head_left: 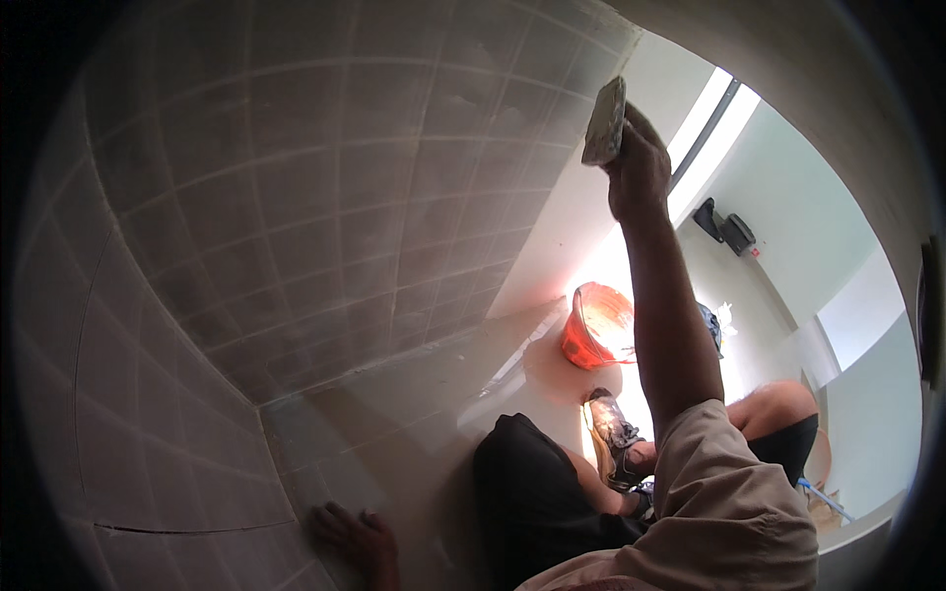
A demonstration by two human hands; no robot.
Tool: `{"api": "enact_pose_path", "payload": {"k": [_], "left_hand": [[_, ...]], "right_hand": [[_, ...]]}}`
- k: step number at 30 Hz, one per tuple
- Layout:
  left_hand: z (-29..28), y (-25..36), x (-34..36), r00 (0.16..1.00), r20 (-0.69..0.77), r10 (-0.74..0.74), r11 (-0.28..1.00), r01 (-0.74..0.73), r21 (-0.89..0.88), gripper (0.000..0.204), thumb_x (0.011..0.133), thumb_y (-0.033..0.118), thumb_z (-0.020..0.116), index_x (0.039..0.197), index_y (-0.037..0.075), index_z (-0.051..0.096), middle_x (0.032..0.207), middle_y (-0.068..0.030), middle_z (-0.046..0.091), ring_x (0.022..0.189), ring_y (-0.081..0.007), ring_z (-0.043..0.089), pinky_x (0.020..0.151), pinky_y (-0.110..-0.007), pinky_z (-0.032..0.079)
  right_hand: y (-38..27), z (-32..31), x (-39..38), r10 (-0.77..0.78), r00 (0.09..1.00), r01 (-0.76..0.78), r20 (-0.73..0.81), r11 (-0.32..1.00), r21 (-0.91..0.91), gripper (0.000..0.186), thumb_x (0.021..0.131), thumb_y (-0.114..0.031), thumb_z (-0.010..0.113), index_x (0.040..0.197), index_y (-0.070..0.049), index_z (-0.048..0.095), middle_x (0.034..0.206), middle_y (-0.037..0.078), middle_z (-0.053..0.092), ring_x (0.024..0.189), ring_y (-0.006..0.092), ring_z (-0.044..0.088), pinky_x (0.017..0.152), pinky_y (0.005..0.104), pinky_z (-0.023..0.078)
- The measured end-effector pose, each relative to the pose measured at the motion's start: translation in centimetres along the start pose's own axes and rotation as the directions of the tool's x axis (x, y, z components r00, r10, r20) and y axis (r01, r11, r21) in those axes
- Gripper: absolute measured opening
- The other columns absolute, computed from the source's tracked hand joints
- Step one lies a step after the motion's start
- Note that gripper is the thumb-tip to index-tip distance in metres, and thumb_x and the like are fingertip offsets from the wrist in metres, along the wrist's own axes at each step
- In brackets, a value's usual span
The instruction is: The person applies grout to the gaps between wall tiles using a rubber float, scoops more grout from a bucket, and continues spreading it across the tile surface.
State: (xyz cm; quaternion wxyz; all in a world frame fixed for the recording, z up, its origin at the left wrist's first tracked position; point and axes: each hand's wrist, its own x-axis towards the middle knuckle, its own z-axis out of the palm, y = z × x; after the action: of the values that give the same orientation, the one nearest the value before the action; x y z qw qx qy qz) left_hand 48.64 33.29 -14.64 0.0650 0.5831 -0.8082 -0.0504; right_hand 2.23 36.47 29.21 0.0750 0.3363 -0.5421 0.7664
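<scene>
My right hand (pixel 636 163) is raised at the upper middle right, closed on a pale, flat rectangular float (pixel 602 121) smeared with whitish material, close to the edge of the tiled wall (pixel 325 197). My left hand (pixel 353 532) rests at the lower left on the tiled floor (pixel 384 433), beside the side wall, its fingers spread and holding nothing visible. My bent legs (pixel 522 473) and a shoe (pixel 616 438) show at the bottom, partly hidden by my right arm.
An orange bucket (pixel 583 337) stands on the floor beyond my feet, with a dark bundle (pixel 711 325) behind my arm. Further back are dark objects (pixel 737 233) by a pale wall. A blue handle (pixel 823 497) lies at the right beyond a bright doorway edge.
</scene>
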Motion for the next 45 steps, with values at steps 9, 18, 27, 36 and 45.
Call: {"api": "enact_pose_path", "payload": {"k": [9, 18, 27, 36, 45], "left_hand": [[-0.5, -0.4, 0.2, 0.999, -0.033, -0.006, 0.996, 0.003, -0.086, 0.076, 0.092, 0.038, 0.054, 0.148, -0.008, 0.034, 0.16, -0.0303, 0.024, 0.149, -0.0495, 0.022, 0.119, -0.066, 0.015], [-0.7, -0.3, 0.0, 0.998, -0.059, -0.016, 0.99, 0.007, -0.139, 0.074, 0.089, 0.032, 0.06, 0.148, -0.006, 0.037, 0.161, -0.0295, 0.025, 0.148, -0.0492, 0.022, 0.12, -0.063, 0.015], [-2.6, 0.7, 0.0, 0.997, 0.069, -0.041, 0.993, 0.049, -0.109, 0.075, 0.09, 0.033, 0.058, 0.15, -0.005, 0.036, 0.161, -0.0284, 0.023, 0.149, -0.0488, 0.021, 0.12, -0.063, 0.016], [-0.8, 0.6, -0.1, 0.999, -0.009, 0.032, 0.999, -0.032, -0.031, 0.072, 0.092, 0.036, 0.056, 0.146, -0.008, 0.038, 0.157, -0.0305, 0.029, 0.145, -0.0519, 0.027, 0.116, -0.067, 0.021], [0.5, 0.2, 0.4, 0.996, -0.059, 0.062, 0.998, -0.061, 0.014, 0.071, 0.094, 0.041, 0.053, 0.147, -0.004, 0.04, 0.159, -0.0267, 0.029, 0.144, -0.049, 0.03, 0.113, -0.065, 0.027]], "right_hand": [[1.0, 8.2, -5.8, -0.418, 0.637, 0.77, 0.647, 0.379, -0.513, 0.023, 0.097, -0.011, 0.052, 0.107, 0.002, 0.068, 0.087, 0.013, 0.071, 0.066, 0.0197, 0.066, 0.057, 0.0326, 0.051], [-3.6, 12.4, -8.2, -0.395, 0.612, 0.788, 0.685, 0.38, -0.485, 0.015, 0.095, -0.014, 0.056, 0.09, 0.0, 0.06, 0.071, 0.021, 0.057, 0.072, 0.0342, 0.059, 0.063, 0.0455, 0.051], [-5.1, 15.9, 2.8, -0.448, 0.299, 0.545, 0.842, -0.644, -0.536, 0.008, 0.079, -0.013, 0.07, 0.072, -0.011, 0.067, 0.076, 0.008, 0.07, 0.071, 0.0247, 0.071, 0.062, 0.0369, 0.059], [-4.9, 14.6, -2.7, -0.498, 0.606, 0.715, 0.62, -0.001, -0.699, 0.012, 0.092, -0.014, 0.063, 0.089, -0.003, 0.065, 0.076, 0.012, 0.064, 0.072, 0.0247, 0.068, 0.065, 0.039, 0.057], [7.3, 4.1, -10.6, -0.291, 0.684, 0.73, 0.669, 0.264, -0.631, 0.024, 0.088, -0.011, 0.06, 0.112, -0.01, 0.063, 0.084, 0.009, 0.068, 0.078, 0.0333, 0.063, 0.073, 0.0443, 0.054]]}}
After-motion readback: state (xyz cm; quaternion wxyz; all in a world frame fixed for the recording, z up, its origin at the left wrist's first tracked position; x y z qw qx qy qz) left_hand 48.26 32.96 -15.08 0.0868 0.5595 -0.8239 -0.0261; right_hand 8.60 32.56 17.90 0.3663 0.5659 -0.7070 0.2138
